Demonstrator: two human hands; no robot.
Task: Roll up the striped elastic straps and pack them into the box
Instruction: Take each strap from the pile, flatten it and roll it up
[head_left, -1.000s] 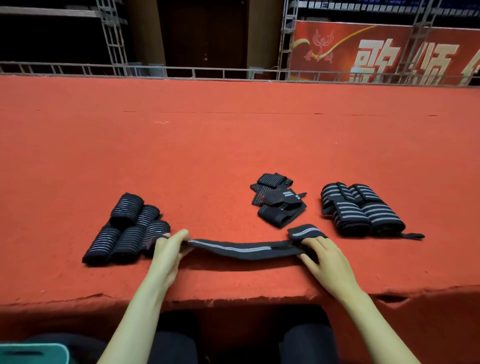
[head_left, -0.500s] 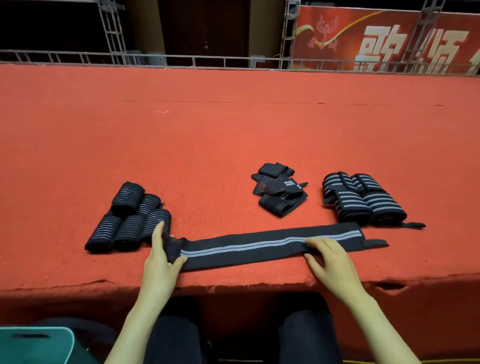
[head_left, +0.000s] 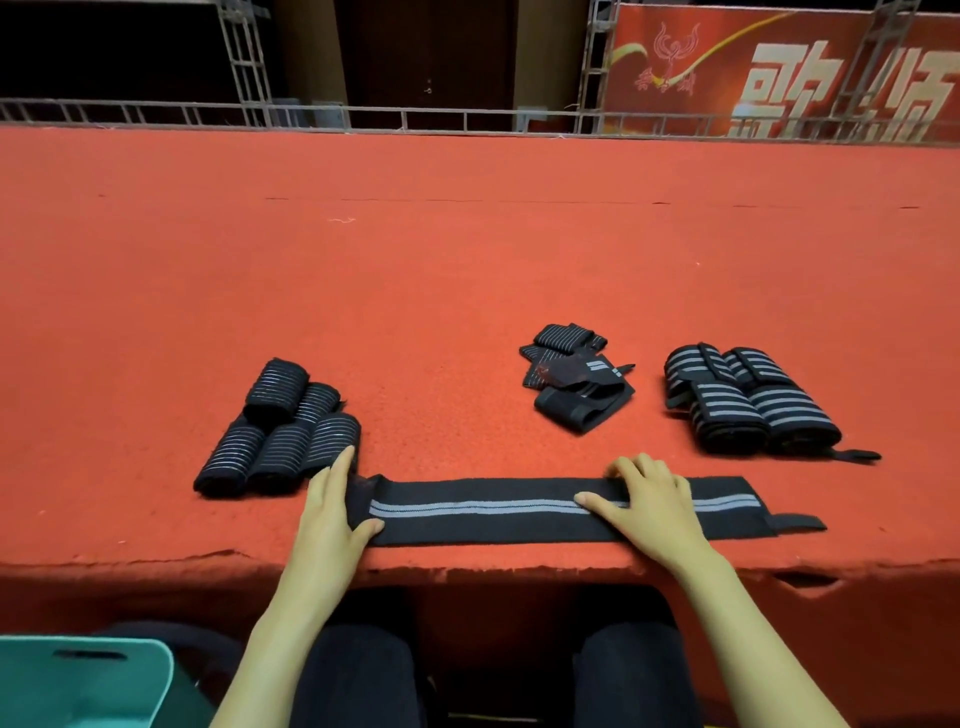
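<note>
**Flat out, pressed down**

Stretched full length along the near edge of the red carpeted platform (head_left: 467, 260): long black elastic strap (head_left: 467, 512), two grey stripes down its middle. Pinned by left hand (head_left: 330, 514) at its left end and right hand (head_left: 652, 506) past mid-length, fingers straight.

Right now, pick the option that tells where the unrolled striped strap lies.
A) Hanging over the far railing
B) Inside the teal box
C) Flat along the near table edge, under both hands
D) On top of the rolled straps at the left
C: the unrolled striped strap lies stretched flat along the near edge of the red table, with the left hand at its left end and the right hand flat on its right part.
</note>
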